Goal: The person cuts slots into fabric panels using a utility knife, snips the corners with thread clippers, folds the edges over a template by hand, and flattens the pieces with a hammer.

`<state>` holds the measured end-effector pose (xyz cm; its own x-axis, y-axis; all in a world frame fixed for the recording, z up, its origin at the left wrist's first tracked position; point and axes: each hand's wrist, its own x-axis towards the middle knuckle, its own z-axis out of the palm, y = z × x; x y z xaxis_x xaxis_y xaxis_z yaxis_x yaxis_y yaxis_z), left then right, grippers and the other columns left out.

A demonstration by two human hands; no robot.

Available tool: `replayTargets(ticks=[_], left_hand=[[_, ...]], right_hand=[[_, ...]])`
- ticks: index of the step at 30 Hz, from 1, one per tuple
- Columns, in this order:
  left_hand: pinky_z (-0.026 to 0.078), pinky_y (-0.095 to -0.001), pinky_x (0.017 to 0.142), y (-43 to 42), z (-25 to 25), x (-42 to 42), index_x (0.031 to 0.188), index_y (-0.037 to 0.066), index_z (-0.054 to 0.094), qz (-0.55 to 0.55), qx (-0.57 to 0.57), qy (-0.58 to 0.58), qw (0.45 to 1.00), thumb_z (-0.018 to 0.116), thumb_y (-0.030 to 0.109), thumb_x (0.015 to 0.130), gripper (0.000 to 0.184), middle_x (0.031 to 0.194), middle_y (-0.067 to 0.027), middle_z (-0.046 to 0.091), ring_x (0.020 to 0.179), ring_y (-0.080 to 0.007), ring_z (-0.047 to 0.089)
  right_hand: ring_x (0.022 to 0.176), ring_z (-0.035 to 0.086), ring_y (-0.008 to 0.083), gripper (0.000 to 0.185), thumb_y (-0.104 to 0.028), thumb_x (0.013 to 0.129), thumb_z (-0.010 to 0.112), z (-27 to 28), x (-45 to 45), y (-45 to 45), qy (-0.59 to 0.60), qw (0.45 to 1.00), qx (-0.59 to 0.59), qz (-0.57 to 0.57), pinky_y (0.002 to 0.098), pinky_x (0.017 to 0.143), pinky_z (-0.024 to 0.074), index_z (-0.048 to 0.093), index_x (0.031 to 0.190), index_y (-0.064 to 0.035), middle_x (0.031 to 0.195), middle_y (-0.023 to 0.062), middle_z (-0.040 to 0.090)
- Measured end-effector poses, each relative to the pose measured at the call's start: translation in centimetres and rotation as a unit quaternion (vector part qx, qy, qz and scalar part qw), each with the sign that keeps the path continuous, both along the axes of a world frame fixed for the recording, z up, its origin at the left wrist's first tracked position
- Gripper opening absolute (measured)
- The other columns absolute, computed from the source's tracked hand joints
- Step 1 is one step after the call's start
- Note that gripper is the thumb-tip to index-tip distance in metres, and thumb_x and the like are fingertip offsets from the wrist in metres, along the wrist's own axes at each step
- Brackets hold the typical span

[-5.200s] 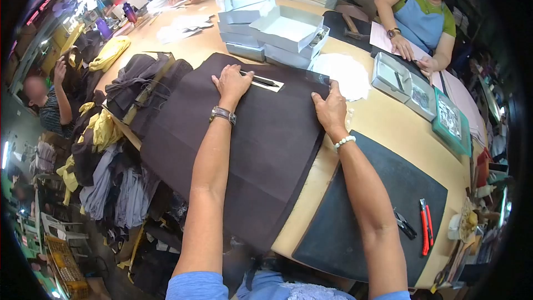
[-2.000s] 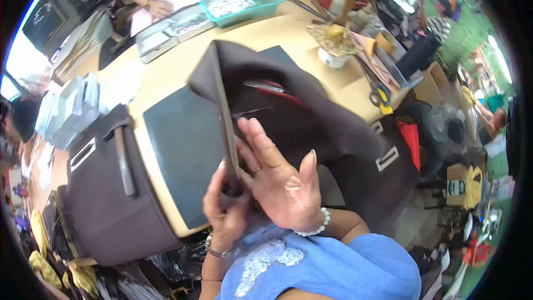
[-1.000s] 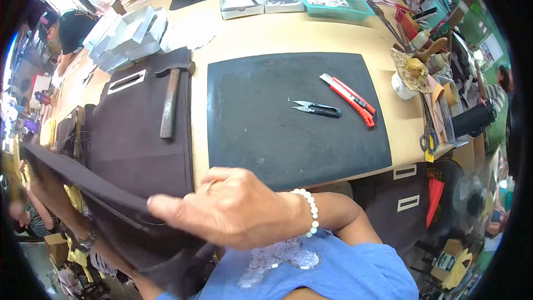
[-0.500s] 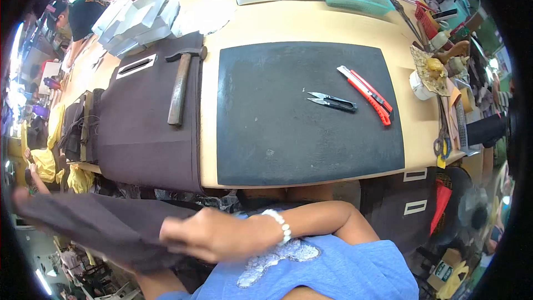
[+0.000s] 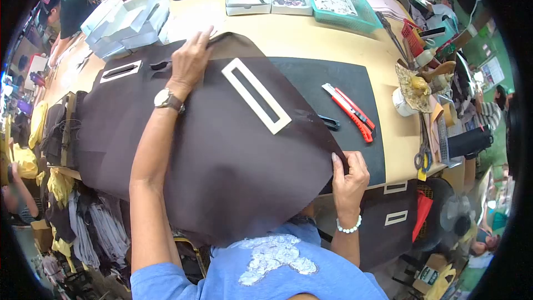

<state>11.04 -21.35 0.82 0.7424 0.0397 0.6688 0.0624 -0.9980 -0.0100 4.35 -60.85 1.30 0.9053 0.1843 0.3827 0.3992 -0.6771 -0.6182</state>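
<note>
Spreading over the near L part of the table, a dk brown sheet lies partly on the dk mat, its lower part hanging past the near edge, close to the person's blue top. R hand, w/ a pale bead bracelet, is closed in a pinch on the sheet's R edge, thumb on the upper face. L hand, w/ a watch at the wrist, is at the sheet's far edge, fingers long & close together; can't tell if it grips, as the thumb's hidden. Btwn the hands, a cream slotted frame sits slantwise on the sheet. Red cutter lies on the mat, R of the sheet; just beside it, the snips are partly covered. To the L, another brown piece has a smaller slotted frame nr its far end. Farther back: lt-blue boxes L, two open trays & a teal tray w/ white bits, side by side. Scissors rest nr the table's R end.
</note>
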Motion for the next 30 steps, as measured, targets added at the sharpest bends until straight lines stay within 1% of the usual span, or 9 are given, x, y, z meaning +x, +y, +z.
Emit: replayTargets(ticks=[1,4,7,10,13,16,19,23,30], left_hand=[[0.052,-0.0369,0.079,-0.9,0.0,0.5,0.133,0.016,0.045,0.012,-0.042,0.055,0.998,0.069,0.019,0.078,0.060,0.127,-0.0137,0.053,0.101,-0.0273,0.061],[0.039,-0.0450,0.097,-2.9,1.4,0.4,0.136,0.016,0.040,0.035,0.099,-0.016,0.994,0.070,0.022,0.077,0.067,0.141,-0.0155,0.038,0.125,-0.0327,0.042],[0.025,-0.0513,0.106,-8.0,3.5,-3.4,0.137,0.014,0.039,-0.027,-0.047,0.061,0.997,0.072,0.025,0.075,0.071,0.146,-0.0168,0.029,0.135,-0.0369,0.024],[0.021,-0.0562,0.107,-15.1,4.1,-9.4,0.137,0.011,0.039,-0.179,-0.091,0.216,0.956,0.068,0.040,0.078,0.072,0.146,-0.0190,0.028,0.136,-0.0377,0.022],[0.018,-0.0591,0.107,-19.4,1.2,-13.7,0.138,0.012,0.039,-0.251,-0.121,0.330,0.902,0.055,0.055,0.083,0.071,0.146,-0.0185,0.028,0.137,-0.0366,0.022],[0.017,-0.0584,0.108,-20.2,-0.1,-15.3,0.139,0.013,0.038,-0.224,-0.120,0.334,0.908,0.052,0.057,0.084,0.071,0.147,-0.0166,0.028,0.137,-0.0346,0.022],[0.017,-0.0585,0.108,-20.2,0.2,-16.1,0.139,0.014,0.038,-0.213,-0.123,0.336,0.909,0.052,0.057,0.084,0.071,0.147,-0.0153,0.028,0.138,-0.0330,0.022],[0.018,-0.0583,0.108,-20.4,-0.5,-17.0,0.140,0.016,0.037,-0.215,-0.097,0.336,0.912,0.051,0.058,0.084,0.072,0.148,-0.0146,0.027,0.138,-0.0331,0.022],[0.018,-0.0607,0.106,-22.6,-0.6,-16.5,0.141,0.019,0.035,-0.215,-0.112,0.326,0.914,0.053,0.058,0.083,0.072,0.148,-0.0161,0.026,0.137,-0.0356,0.023]], right_hand=[[0.074,0.057,0.0307,0.012,-0.006,0.077,0.068,-0.4,0.3,-0.2,-0.004,1.000,-0.007,-0.012,0.0377,0.068,0.0442,0.060,0.081,0.0019,0.081,0.0130,0.059],[0.074,0.057,0.0302,0.015,-0.008,0.076,0.069,-0.5,0.4,0.3,-0.023,0.999,-0.022,-0.031,0.0381,0.068,0.0442,0.060,0.081,0.0015,0.082,0.0123,0.058],[0.074,0.057,0.0294,0.016,-0.010,0.075,0.071,-0.8,0.5,0.3,-0.027,0.999,-0.040,-0.020,0.0381,0.068,0.0441,0.060,0.082,0.0007,0.083,0.0121,0.058],[0.074,0.057,0.0295,0.013,-0.009,0.078,0.067,0.2,1.0,0.0,0.020,0.997,-0.078,-0.001,0.0387,0.067,0.0441,0.059,0.082,0.0011,0.083,0.0122,0.057],[0.080,0.060,0.0317,0.012,-0.006,0.082,0.062,1.2,3.5,0.1,0.034,0.997,0.039,0.052,0.0390,0.072,0.0464,0.061,0.091,0.0015,0.089,0.0132,0.061],[0.089,0.061,0.0329,0.022,-0.003,0.083,0.058,1.0,6.2,0.8,-0.108,0.985,-0.039,0.131,0.0384,0.078,0.0481,0.062,0.104,0.0004,0.097,0.0145,0.063],[0.094,0.062,0.0317,0.033,-0.001,0.081,0.058,0.6,7.0,1.1,-0.045,0.976,-0.113,0.178,0.0373,0.082,0.0483,0.060,0.114,-0.0018,0.102,0.0149,0.064],[0.091,0.062,0.0314,0.034,-0.002,0.080,0.061,0.9,7.0,0.5,-0.014,0.985,-0.096,0.142,0.0367,0.079,0.0491,0.060,0.113,-0.0020,0.103,0.0143,0.064],[0.082,0.064,0.0272,0.019,0.004,0.080,0.062,3.8,2.7,0.0,-0.113,0.991,0.041,0.056,0.0340,0.073,0.0508,0.064,0.099,0.0023,0.091,0.0154,0.065]])
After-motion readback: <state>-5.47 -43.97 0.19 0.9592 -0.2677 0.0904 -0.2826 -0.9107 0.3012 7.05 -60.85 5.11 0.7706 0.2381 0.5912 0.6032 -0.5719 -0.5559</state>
